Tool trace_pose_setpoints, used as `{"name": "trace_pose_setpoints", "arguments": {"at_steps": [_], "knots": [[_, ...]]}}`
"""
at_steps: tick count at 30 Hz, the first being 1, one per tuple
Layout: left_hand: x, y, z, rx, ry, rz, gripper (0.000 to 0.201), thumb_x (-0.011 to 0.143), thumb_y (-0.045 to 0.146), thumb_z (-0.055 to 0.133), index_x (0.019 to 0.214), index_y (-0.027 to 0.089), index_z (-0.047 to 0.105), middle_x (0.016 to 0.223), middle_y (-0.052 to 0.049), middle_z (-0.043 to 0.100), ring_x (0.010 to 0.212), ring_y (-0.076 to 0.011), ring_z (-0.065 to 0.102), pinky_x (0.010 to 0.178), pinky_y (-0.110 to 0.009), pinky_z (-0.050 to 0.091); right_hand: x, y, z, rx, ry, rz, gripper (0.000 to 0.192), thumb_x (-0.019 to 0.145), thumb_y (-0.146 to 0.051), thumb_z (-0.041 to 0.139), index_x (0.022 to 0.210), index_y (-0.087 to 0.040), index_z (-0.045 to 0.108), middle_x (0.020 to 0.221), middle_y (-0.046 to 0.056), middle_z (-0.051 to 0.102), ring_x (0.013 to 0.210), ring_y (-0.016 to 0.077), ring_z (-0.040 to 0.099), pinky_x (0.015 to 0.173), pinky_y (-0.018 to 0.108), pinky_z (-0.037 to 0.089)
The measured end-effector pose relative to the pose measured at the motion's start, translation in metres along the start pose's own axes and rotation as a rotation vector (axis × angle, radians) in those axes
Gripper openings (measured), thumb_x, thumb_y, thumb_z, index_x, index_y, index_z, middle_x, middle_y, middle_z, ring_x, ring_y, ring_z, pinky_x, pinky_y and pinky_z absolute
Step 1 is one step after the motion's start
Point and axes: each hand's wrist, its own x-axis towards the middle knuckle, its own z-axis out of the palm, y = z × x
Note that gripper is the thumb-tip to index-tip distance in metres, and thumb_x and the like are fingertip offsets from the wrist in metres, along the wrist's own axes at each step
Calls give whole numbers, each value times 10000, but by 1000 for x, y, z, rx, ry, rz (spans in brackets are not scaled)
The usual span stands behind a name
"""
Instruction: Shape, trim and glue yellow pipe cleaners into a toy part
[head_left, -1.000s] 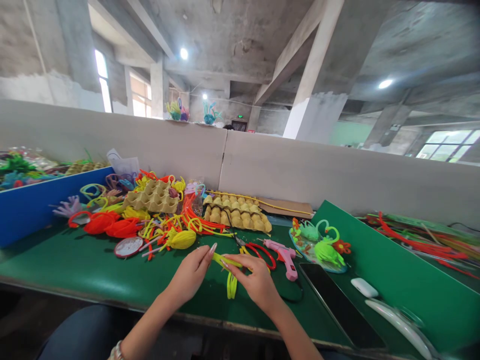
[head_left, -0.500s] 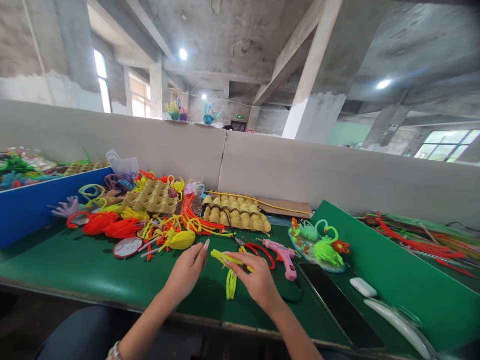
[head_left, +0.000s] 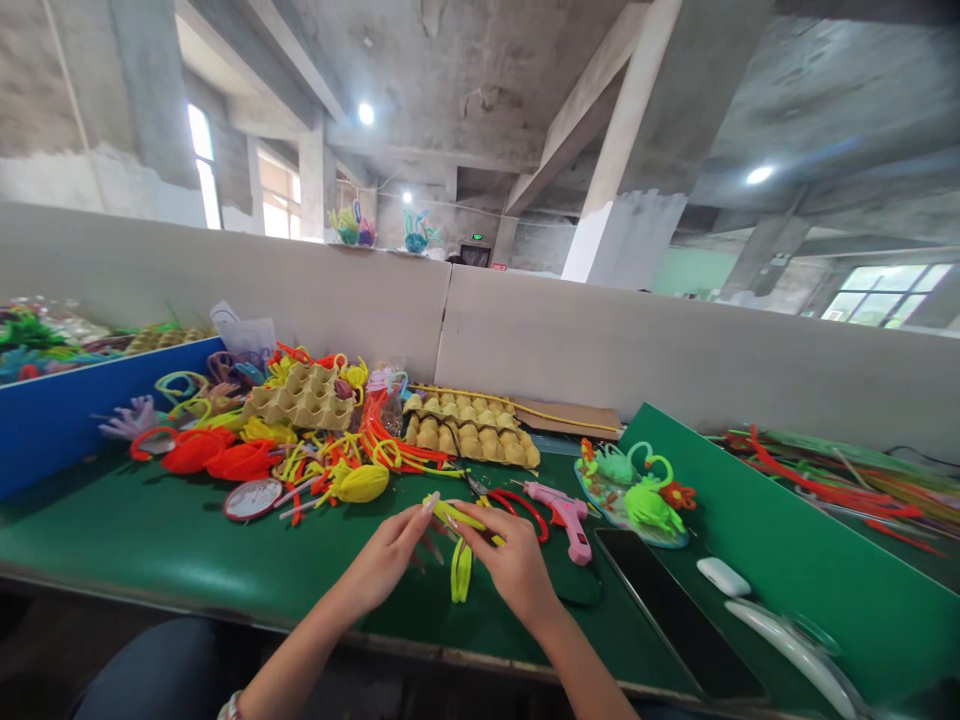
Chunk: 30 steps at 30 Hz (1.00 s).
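Note:
My right hand (head_left: 514, 560) pinches a short bundle of yellow pipe cleaners (head_left: 463, 517) above the table. Thumb and forefinger of my left hand (head_left: 394, 555) close on the bundle's left end, while the other fingers are partly blurred. Just below, a folded yellow pipe-cleaner piece (head_left: 460, 572) shows between my hands; whether it joins the bundle I cannot tell. Red-handled pliers (head_left: 529, 508) lie behind my right hand, beside a pink glue gun (head_left: 566, 520). A larger yellow pipe-cleaner bundle (head_left: 361, 483) rests beyond my left hand.
Egg-carton trays (head_left: 472, 435), red pipe-cleaner bundles (head_left: 244, 458) and a small round dish (head_left: 253, 499) stand at the back and left. To the right are a swan ornament (head_left: 651, 505), a phone (head_left: 671, 610), a white case (head_left: 724, 577) and a green divider (head_left: 757, 520).
My left hand has moved right and its fingertips have come onto the left end of the yellow bundle. My right hand keeps its pinch in nearly the same place.

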Motion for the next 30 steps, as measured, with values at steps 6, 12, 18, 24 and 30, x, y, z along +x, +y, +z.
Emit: {"name": "trace_pose_setpoints", "arguments": {"at_steps": [6, 12, 18, 24, 30], "knots": [[7, -6, 0, -57, 128, -19, 542, 690, 636, 539, 798, 130, 701, 742, -64, 696, 751, -214, 610, 615, -282, 481, -3, 1, 8, -19, -95, 40, 308, 806, -349, 597, 1077, -218, 663, 908, 56, 715, 718, 178, 651, 619, 272, 538], [7, -6, -1, 28, 176, 31, 508, 720, 601, 520, 747, 125, 696, 716, -66, 695, 733, -213, 599, 622, -282, 455, -4, 2, 9, -113, -95, -35, 289, 866, -296, 515, 1119, -231, 639, 882, 51, 700, 771, 179, 644, 705, 280, 529], [7, -12, 1, 83, 186, 82, 469, 783, 545, 473, 696, 128, 669, 681, -48, 675, 705, -196, 581, 613, -271, 432, -5, 1, 7, -262, -127, -142, 311, 914, -293, 427, 1168, -263, 603, 887, 49, 690, 808, 188, 641, 729, 302, 525], [8, -12, -1, 94, 202, 80, 451, 778, 538, 483, 759, 133, 683, 700, -55, 689, 684, -200, 594, 620, -277, 435, -6, 1, 8, -233, -81, -142, 308, 913, -293, 439, 1174, -258, 598, 898, 52, 695, 819, 186, 641, 749, 306, 526], [6, -7, -3, 132, 142, 90, 459, 804, 521, 462, 805, 137, 713, 707, -54, 697, 671, -193, 583, 618, -270, 423, -6, 3, 7, -220, -71, -138, 301, 913, -288, 440, 1155, -242, 613, 929, 58, 698, 832, 187, 645, 761, 303, 529]]}}
